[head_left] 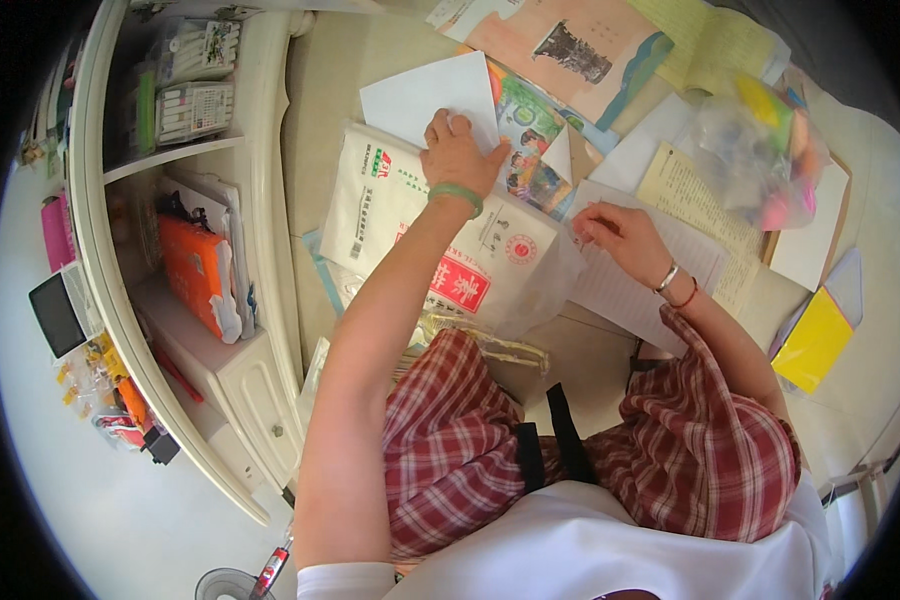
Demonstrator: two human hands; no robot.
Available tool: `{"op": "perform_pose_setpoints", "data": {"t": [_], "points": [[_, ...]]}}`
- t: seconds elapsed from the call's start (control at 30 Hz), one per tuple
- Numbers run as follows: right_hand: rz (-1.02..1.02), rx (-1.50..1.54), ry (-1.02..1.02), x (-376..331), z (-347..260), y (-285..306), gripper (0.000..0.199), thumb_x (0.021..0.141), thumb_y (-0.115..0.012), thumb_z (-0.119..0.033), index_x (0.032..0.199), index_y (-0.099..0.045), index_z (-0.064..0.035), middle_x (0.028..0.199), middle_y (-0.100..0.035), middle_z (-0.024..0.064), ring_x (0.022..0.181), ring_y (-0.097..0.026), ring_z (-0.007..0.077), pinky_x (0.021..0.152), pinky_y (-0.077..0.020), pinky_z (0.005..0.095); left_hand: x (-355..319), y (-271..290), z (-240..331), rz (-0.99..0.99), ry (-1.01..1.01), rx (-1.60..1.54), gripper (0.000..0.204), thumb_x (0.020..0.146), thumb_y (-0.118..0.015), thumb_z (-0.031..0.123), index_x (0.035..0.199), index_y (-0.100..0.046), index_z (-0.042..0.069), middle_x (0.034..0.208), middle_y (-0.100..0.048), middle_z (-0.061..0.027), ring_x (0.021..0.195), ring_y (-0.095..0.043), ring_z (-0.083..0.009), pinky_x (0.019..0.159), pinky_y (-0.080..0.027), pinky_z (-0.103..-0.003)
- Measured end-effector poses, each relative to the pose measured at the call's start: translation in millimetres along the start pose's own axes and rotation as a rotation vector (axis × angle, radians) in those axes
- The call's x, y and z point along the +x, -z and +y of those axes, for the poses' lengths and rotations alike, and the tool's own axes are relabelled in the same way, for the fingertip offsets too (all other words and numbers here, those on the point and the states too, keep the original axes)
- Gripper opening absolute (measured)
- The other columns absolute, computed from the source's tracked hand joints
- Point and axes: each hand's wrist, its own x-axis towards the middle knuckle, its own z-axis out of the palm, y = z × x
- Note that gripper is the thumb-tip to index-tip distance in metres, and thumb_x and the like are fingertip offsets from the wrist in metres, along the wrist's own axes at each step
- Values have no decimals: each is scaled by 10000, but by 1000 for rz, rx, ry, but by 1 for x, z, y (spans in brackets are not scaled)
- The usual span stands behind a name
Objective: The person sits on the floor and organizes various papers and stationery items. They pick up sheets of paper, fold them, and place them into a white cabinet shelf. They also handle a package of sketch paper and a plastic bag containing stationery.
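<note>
My left hand (463,160) lies with its fingers apart over the top edge of a white printed paper pack (395,200). Its fingertips rest on a blank white sheet (425,92). The pack has red and green print and sits in a clear plastic bag (542,290) whose loose end spreads to the right. Beside that end is my right hand (618,240), with fingers bent and drawn together. What they pinch, if anything, is too small to make out. Under this hand lies a lined sheet (660,262). A colourful picture booklet (532,140) lies between the hands.
A pink printed booklet (570,50) and yellow lined paper (710,45) lie at the far side. To the right are a clear bag of colourful items (760,150), a handwritten cream sheet (725,215) and a yellow packet (815,340). An open shelf unit (195,155) stands left.
</note>
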Motion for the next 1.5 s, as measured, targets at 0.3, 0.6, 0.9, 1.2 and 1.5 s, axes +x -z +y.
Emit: {"op": "perform_pose_setpoints", "data": {"t": [0.3,0.6,0.9,1.2,1.5], "points": [[-54,141,-70,7,-2,-17,168,904,-543,-113,995,-639,-8,860,-671,53,732,-624,107,648,-504,247,12,-13,35,2,243,152,780,786,-638,280,1415,-220,86,1478,-212,-209,1337,-271,-400,977,-400,-499],[-81,362,-149,7,10,-15,189,918,-556,-140,1017,-639,-2,873,-670,48,715,-624,112,647,-516,240,18,15,-13,298,311,-444,222,819,-531,75,1016,-564,-22,993,-631,-251,877,-620,-378,769,-484,-411],[88,778,-247,16,-3,5,414,918,-593,-278,1214,-514,2,1091,-621,76,950,-619,166,792,-523,295,-9,133,31,154,198,-1638,301,886,-574,82,1171,-496,28,1116,-593,-78,998,-599,-200,872,-513,-351],[148,993,-129,0,-13,6,455,874,-652,-186,1262,-484,-19,1176,-589,55,1043,-587,179,863,-500,354,-47,118,2,-267,326,-1570,296,914,-555,93,1185,-486,-3,1126,-593,-107,977,-610,-194,815,-552,-322],[201,998,-269,0,-9,1,387,855,-661,-228,1154,-527,-22,999,-627,63,826,-620,158,678,-515,318,-58,117,-27,-396,350,-1492,391,883,-617,257,1179,-483,40,1081,-600,-90,970,-617,-227,785,-557,-369]]}}
